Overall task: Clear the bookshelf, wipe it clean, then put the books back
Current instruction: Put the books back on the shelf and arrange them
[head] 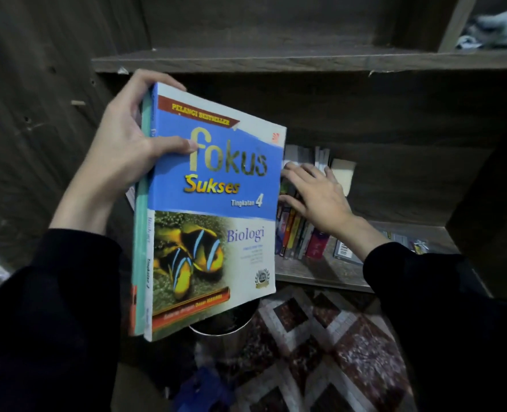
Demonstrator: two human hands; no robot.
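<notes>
Head view: left hand (121,150) grips a Biologi book (216,221) (teal book (139,233) pressed behind it), thumb across the cover, held upright before the bookshelf (305,59). Right hand (320,197), fingers spread and nearly straight, rests on the row of books (296,236) on the lower shelf.

dim, cool light. a dark wood-grain panel (23,129) fills the left, dotted with small holes. the bookshelf (305,59) is the same dark wood, its front edge chipped. below lies the floor (335,352), patterned in maroon and cream diamonds.
</notes>
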